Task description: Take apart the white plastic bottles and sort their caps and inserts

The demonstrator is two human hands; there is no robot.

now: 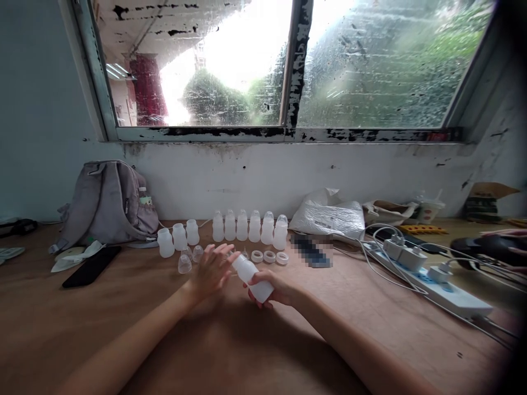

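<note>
My right hand [267, 288] is wrapped round a white baby bottle [250, 272], which is tilted with its top toward the upper left. Beside the bottle's top is my left hand [212, 269], palm down with fingers apart; whether a fingertip touches the bottle I cannot tell. Clear domed caps [185, 264] stand just left of that hand, partly hidden by it. White collar rings [269, 257] lie in a row behind the bottle. Three uncapped bottles [166, 244] stand at the left. Several bottles with clear caps [254, 227] form a row further back.
At the back left a grey backpack [109, 203] leans by the wall, with a black phone [91, 266] and white tissue [78, 257] before it. A silver bag [329, 214] and a blurred-out dark item [312, 250] lie right. Cables surround a power strip [448, 296].
</note>
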